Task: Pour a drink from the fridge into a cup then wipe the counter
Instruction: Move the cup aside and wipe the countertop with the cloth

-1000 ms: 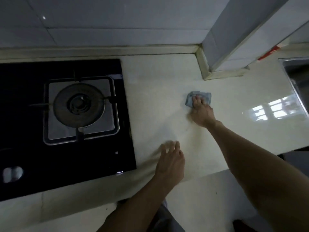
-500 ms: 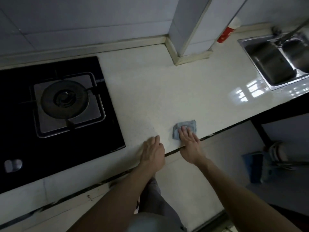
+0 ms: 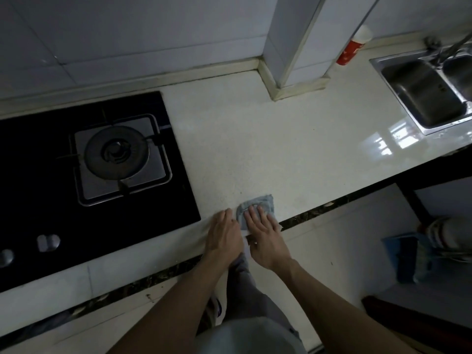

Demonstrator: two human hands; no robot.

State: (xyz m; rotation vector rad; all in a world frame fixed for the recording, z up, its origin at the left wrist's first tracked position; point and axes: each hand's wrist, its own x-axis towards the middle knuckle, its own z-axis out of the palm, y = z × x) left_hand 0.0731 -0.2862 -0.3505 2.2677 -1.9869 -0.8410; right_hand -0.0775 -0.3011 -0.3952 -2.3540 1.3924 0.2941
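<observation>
White counter (image 3: 293,154) fills the middle of the frame, running from lower left to upper right, with a black hob (image 3: 89,169) at the left and a steel sink (image 3: 429,95) in the upper right corner. A red and white cup (image 3: 353,46) stands against the wall at the top right, beside a tiled pillar. Near the counter's front edge, just below centre, lies a small blue-grey cloth (image 3: 263,204), folded to a rough square with no clear long axis, its corners toward the wall and the edge. The right hand (image 3: 265,236) lies flat and open on it, fingers pointing up the frame. The left hand (image 3: 223,236), also open and holding nothing, cups the edge just left of the cloth. A second ago the cloth was far back near the pillar; it has been drawn to the front edge, likely sweeping crumbs toward the waiting left hand, so wiping seems close to done.
</observation>
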